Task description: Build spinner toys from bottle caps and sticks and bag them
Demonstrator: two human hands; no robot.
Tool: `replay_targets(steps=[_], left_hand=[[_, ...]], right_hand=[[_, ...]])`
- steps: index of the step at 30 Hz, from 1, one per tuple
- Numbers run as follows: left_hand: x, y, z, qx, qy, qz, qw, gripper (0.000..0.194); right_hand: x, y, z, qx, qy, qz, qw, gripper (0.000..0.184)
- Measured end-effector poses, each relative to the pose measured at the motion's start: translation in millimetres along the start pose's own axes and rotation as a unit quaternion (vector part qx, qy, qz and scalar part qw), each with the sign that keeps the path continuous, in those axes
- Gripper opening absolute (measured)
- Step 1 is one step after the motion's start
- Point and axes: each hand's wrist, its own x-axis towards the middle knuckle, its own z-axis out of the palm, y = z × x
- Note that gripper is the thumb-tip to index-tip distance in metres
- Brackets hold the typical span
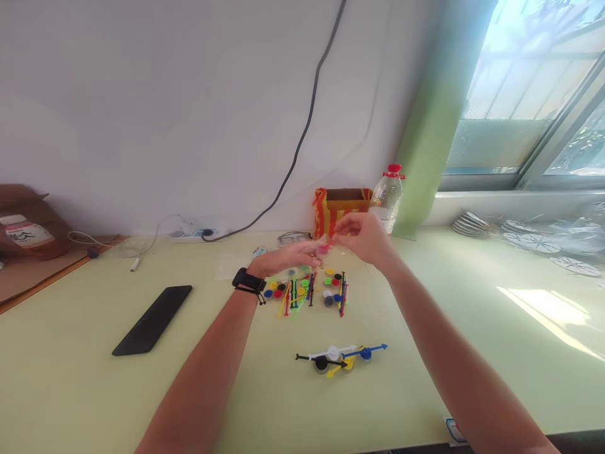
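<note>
My left hand (289, 257) and my right hand (363, 238) meet above the pale green table (236, 378), both pinching a small pink-red piece (323, 250) between their fingertips. A black watch is on my left wrist. Right below the hands lie several small coloured plastic discs (333, 281) and thin coloured sticks (295, 296) in a loose pile. Nearer to me on the table lie assembled pieces (341, 358): round discs with white, blue, yellow and black sticks pushed through them.
A black phone (152, 318) lies at the left. A plastic bottle with a red cap (387, 197) and an orange striped bag (339, 208) stand by the wall. A power strip (196, 234) with a black cable sits at the back. Plates (520, 236) lie by the window.
</note>
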Motion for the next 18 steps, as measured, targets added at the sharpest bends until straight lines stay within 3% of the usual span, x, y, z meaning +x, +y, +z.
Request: replay_targets(steps=[9, 13, 18], left_hand=[[2.8, -7.4, -0.9, -0.015, -0.015, -0.026, 0.999, 0.059], [0.9, -10.0, -4.3, -0.019, -0.018, -0.050, 0.998, 0.059], [-2.4, -12.2, -8.0, -0.012, -0.014, -0.076, 0.997, 0.063]], right_hand=[[-5.1, -2.2, 9.2, -0.039, -0.128, -0.012, 0.991, 0.012], [-5.2, -7.9, -3.6, -0.035, -0.156, -0.009, 0.987, 0.038], [-4.5, -10.8, -25.0, 0.006, -0.276, -0.040, 0.960, 0.031]])
